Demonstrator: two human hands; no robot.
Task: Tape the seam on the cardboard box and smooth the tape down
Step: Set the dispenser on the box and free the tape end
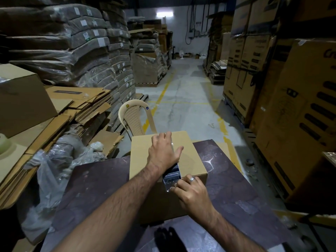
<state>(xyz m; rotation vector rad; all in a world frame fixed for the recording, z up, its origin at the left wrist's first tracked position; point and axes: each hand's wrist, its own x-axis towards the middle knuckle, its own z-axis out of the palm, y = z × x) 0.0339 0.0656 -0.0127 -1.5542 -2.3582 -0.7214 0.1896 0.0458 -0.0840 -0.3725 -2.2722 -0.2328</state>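
A plain cardboard box (141, 157) stands on a dark table (94, 188) in front of me. My left hand (163, 151) lies flat on the box's top with fingers spread, pressing over the seam and the clear tape strip there. A roll of clear tape (171, 176) sits at the box's near top edge, with tape running from it under my left hand. My right hand (190, 190), with a ring on one finger, grips the roll from the near side.
A beige plastic chair (132, 119) stands just beyond the box. Flattened cartons (78, 106) and plastic wrap (54, 164) pile up on the left. Tall stacked boxes (291, 106) line the right. A concrete aisle (185, 99) with yellow lines runs ahead.
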